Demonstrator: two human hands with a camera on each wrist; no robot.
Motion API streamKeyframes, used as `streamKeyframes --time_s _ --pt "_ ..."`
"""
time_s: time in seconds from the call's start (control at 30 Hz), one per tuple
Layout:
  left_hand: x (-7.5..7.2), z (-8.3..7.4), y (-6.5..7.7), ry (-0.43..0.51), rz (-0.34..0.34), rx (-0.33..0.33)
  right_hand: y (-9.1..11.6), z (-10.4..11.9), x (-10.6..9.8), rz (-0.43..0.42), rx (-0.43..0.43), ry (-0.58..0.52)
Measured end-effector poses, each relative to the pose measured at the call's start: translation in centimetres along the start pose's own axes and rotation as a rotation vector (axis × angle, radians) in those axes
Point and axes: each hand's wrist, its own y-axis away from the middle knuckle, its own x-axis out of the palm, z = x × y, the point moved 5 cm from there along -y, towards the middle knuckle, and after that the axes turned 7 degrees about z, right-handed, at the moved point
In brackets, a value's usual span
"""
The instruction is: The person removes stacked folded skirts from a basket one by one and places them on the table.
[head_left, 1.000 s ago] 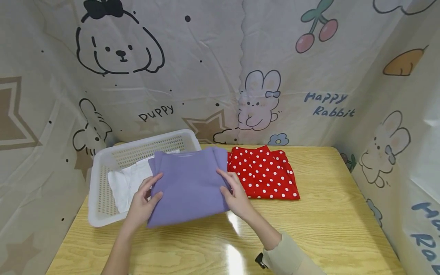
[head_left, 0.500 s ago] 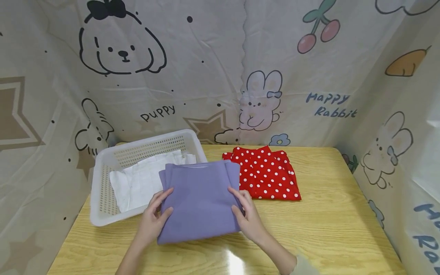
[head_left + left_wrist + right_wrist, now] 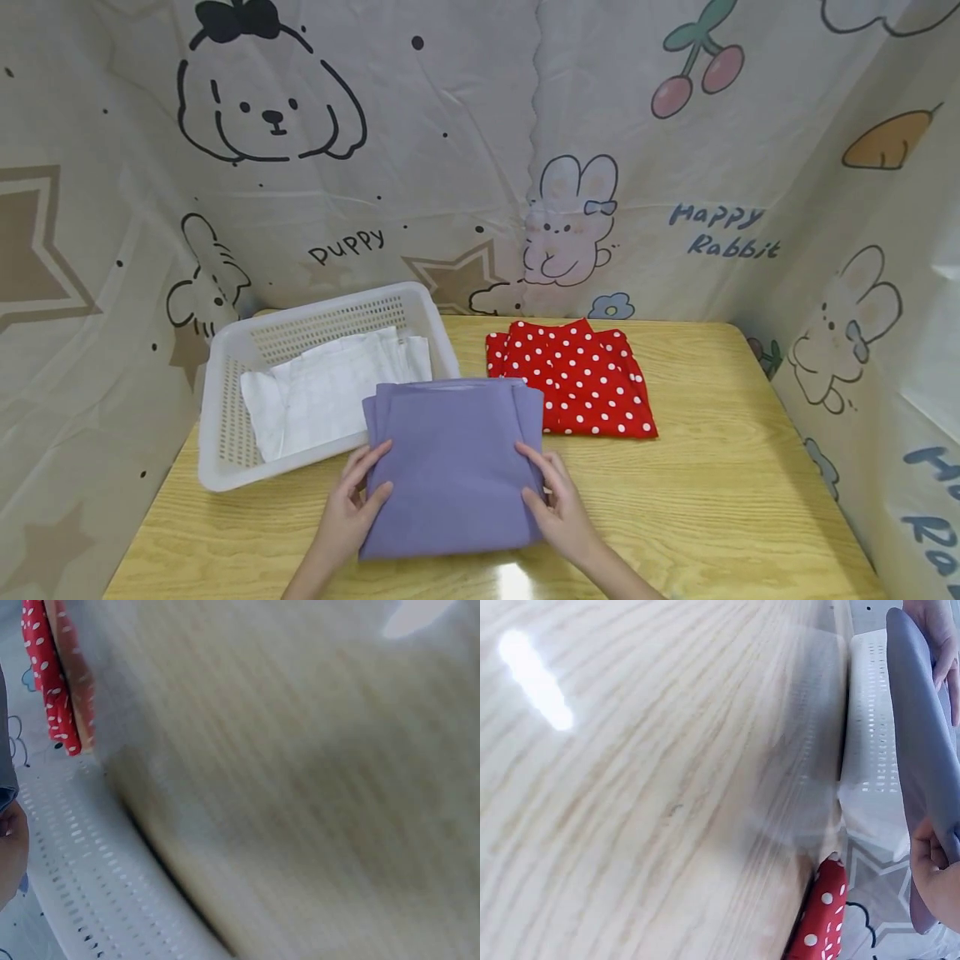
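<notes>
A folded purple garment (image 3: pixel 453 475) is held between both hands, in front of the basket. My left hand (image 3: pixel 351 504) grips its left edge, thumb on top and the other fingers partly hidden at the side. On the opposite edge my right hand (image 3: pixel 561 506) pinches it the same way. From the right wrist view, the purple garment (image 3: pixel 922 735) is raised off the table with fingers curled under it. Only a sliver of the left hand (image 3: pixel 11 851) shows at the border of the left wrist view.
A white perforated basket (image 3: pixel 217 433) stands at the back left with a folded white cloth (image 3: pixel 322 392) in it. A folded red polka-dot cloth (image 3: pixel 585 379) lies right of the basket on the wooden table (image 3: pixel 720 475). Printed curtains (image 3: pixel 450 183) enclose the back and sides.
Both hands have drawn the purple garment toward the person and slightly right, away from above the basket. More of the white cloth now shows. The red cloth has stayed put.
</notes>
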Motion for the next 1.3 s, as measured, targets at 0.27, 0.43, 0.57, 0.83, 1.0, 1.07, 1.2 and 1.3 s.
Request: streamKeyframes --time_s 0.27,0.43,0.57,0.83,1.0,1.07,1.2,1.3 --pt "0.7 1.5 1.0 0.021 0.114 -0.198 1.3 -3.8 0.0 0.057 0.118 -0.119" --pt "1.3 2.6 1.6 -0.018 0.152 -0.231 2.1 -4.6 0.1 0.089 0.128 -0.108" --pt "1.8 3.7 2.3 -0.033 0.156 -0.272 3.0 -5.3 0.4 0.071 0.162 -0.048" --pt "1.9 6.0 3.1 -0.022 0.138 -0.378 3.5 -4.6 1.1 0.016 0.01 0.059" --pt "1.6 6.8 2.8 -0.092 0.134 -0.391 4.3 -7.3 1.8 -0.018 0.024 0.02" --pt "1.5 7.0 2.6 -0.119 0.14 -0.421 4.5 -8.1 2.0 -0.021 0.136 -0.009" --pt "1.2 7.2 2.3 -0.154 0.166 -0.489 4.8 -8.8 2.2 0.019 0.343 0.02" --pt "1.1 7.1 2.1 -0.181 0.195 -0.514 4.8 -8.9 2.2 0.064 0.39 0.071"
